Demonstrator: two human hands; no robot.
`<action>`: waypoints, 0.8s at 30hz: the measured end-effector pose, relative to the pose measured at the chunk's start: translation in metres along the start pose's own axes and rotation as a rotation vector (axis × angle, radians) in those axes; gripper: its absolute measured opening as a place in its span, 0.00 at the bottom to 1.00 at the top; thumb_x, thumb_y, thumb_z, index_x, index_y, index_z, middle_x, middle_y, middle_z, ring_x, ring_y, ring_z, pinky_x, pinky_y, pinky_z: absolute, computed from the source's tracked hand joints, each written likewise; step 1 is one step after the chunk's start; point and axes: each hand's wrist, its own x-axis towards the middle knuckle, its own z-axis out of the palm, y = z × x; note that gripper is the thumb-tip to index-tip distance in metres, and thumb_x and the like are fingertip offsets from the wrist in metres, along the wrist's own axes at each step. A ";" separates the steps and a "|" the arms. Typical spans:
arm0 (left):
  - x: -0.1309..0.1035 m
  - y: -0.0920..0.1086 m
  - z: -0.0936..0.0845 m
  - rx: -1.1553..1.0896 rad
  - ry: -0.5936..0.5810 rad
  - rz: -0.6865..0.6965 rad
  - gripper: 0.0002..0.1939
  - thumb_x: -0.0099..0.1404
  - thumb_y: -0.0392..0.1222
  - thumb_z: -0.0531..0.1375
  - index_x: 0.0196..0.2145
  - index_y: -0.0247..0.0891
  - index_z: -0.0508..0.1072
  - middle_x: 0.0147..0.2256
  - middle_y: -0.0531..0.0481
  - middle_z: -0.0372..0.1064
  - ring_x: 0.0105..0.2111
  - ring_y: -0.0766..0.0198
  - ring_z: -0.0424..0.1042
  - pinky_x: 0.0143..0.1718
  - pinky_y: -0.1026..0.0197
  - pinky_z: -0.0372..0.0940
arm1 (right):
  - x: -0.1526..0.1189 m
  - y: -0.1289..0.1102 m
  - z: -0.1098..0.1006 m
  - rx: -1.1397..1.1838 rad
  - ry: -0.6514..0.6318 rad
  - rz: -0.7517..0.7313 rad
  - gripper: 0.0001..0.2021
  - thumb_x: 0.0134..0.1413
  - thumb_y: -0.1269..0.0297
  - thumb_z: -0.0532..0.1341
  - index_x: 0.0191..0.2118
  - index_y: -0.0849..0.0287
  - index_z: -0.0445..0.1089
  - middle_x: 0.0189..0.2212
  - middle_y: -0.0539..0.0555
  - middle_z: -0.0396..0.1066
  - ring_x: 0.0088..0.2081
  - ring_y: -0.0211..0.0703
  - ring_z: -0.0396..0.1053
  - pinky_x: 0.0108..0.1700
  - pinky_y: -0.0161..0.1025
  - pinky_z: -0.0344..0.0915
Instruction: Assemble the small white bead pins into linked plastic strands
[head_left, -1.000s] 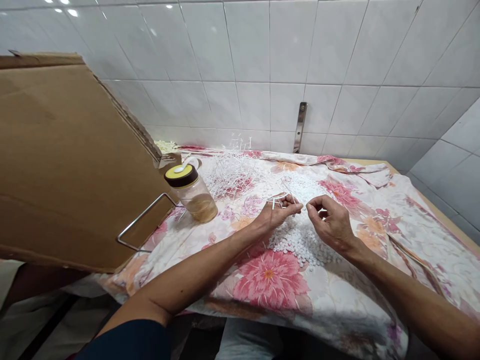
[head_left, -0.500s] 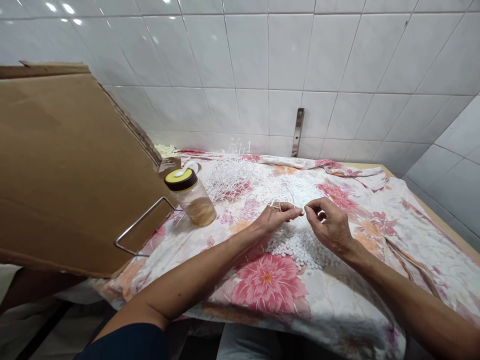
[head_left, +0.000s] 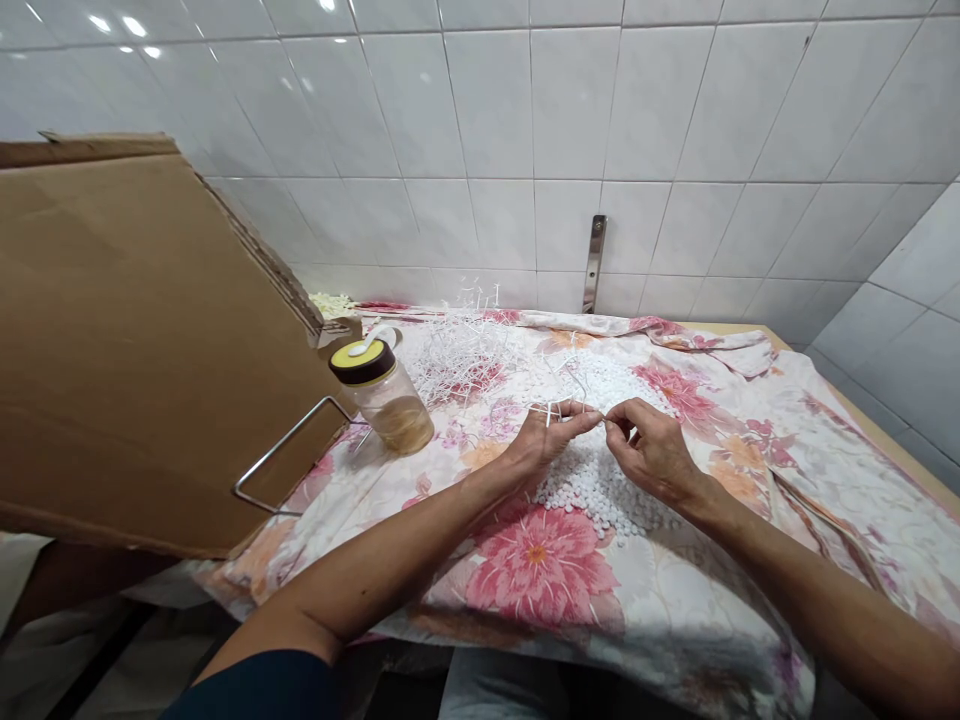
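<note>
My left hand (head_left: 553,437) is closed on several thin white plastic strips (head_left: 551,412), which stick out above its fingers. My right hand (head_left: 651,447) pinches thumb to forefinger right at the left fingertips. What sits in that pinch is too small to make out. Beneath and behind both hands spreads a heap of small white beads (head_left: 600,490). Farther back and to the left lies a loose tangle of thin white strips (head_left: 466,355), some pointing upward.
A flowered cloth (head_left: 435,545) covers the table. Left of the hands a clear jar (head_left: 401,415) with a yellow and black lid leans against a bent metal wire frame (head_left: 281,455). A large cardboard sheet (head_left: 142,350) rises at the left. Behind stands a tiled wall (head_left: 495,100) with a metal bracket (head_left: 594,265).
My right hand has moved slightly left, closing the small gap to the left fingertips. My left hand has stayed nearly in place, still with the strips.
</note>
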 end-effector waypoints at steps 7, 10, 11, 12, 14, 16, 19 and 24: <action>-0.002 -0.008 0.000 0.072 -0.076 0.149 0.18 0.61 0.55 0.67 0.30 0.36 0.74 0.30 0.51 0.68 0.33 0.63 0.64 0.40 0.59 0.58 | 0.003 0.001 0.000 0.000 -0.023 0.118 0.04 0.56 0.69 0.60 0.31 0.57 0.68 0.25 0.49 0.69 0.27 0.38 0.66 0.32 0.36 0.61; -0.003 -0.006 0.004 0.114 -0.036 0.166 0.20 0.60 0.56 0.69 0.29 0.35 0.72 0.29 0.52 0.67 0.31 0.64 0.62 0.37 0.60 0.57 | 0.007 -0.001 0.000 0.028 -0.047 0.250 0.04 0.54 0.67 0.60 0.29 0.57 0.70 0.23 0.49 0.70 0.25 0.38 0.66 0.30 0.36 0.61; -0.003 -0.003 0.006 0.116 -0.020 0.160 0.21 0.59 0.56 0.69 0.29 0.35 0.72 0.29 0.52 0.67 0.31 0.65 0.62 0.36 0.60 0.57 | 0.009 -0.001 0.000 0.036 -0.059 0.293 0.04 0.53 0.66 0.60 0.28 0.57 0.70 0.22 0.48 0.70 0.24 0.38 0.66 0.30 0.36 0.60; -0.004 0.001 0.007 0.113 -0.006 0.154 0.21 0.57 0.57 0.70 0.29 0.35 0.72 0.29 0.52 0.66 0.30 0.66 0.61 0.35 0.61 0.57 | 0.010 0.000 0.000 0.039 -0.071 0.325 0.05 0.52 0.66 0.60 0.28 0.57 0.70 0.22 0.48 0.71 0.23 0.38 0.65 0.29 0.36 0.60; -0.005 0.011 0.009 0.107 0.022 0.164 0.22 0.56 0.57 0.71 0.28 0.36 0.71 0.28 0.53 0.65 0.29 0.66 0.60 0.34 0.61 0.56 | 0.012 0.005 -0.001 0.012 -0.085 0.347 0.04 0.50 0.66 0.60 0.27 0.56 0.70 0.21 0.49 0.71 0.23 0.38 0.65 0.29 0.36 0.60; -0.006 0.020 0.009 0.132 0.053 0.206 0.21 0.55 0.56 0.72 0.28 0.36 0.70 0.27 0.53 0.64 0.30 0.66 0.60 0.35 0.61 0.57 | 0.012 0.013 -0.003 -0.052 -0.079 0.374 0.04 0.49 0.66 0.60 0.25 0.56 0.70 0.21 0.49 0.72 0.23 0.39 0.66 0.30 0.37 0.60; -0.005 0.024 0.004 0.178 0.034 0.220 0.19 0.55 0.54 0.71 0.28 0.36 0.72 0.28 0.52 0.66 0.31 0.65 0.62 0.37 0.60 0.58 | 0.013 0.026 -0.008 -0.087 -0.011 0.450 0.05 0.50 0.65 0.61 0.26 0.56 0.71 0.23 0.51 0.75 0.25 0.41 0.68 0.31 0.38 0.62; -0.001 0.007 0.000 0.070 -0.044 0.075 0.19 0.54 0.54 0.70 0.27 0.36 0.72 0.29 0.52 0.66 0.33 0.63 0.62 0.40 0.58 0.58 | 0.013 0.030 -0.016 0.045 0.048 0.400 0.07 0.55 0.59 0.64 0.33 0.57 0.75 0.28 0.53 0.77 0.28 0.42 0.71 0.32 0.38 0.68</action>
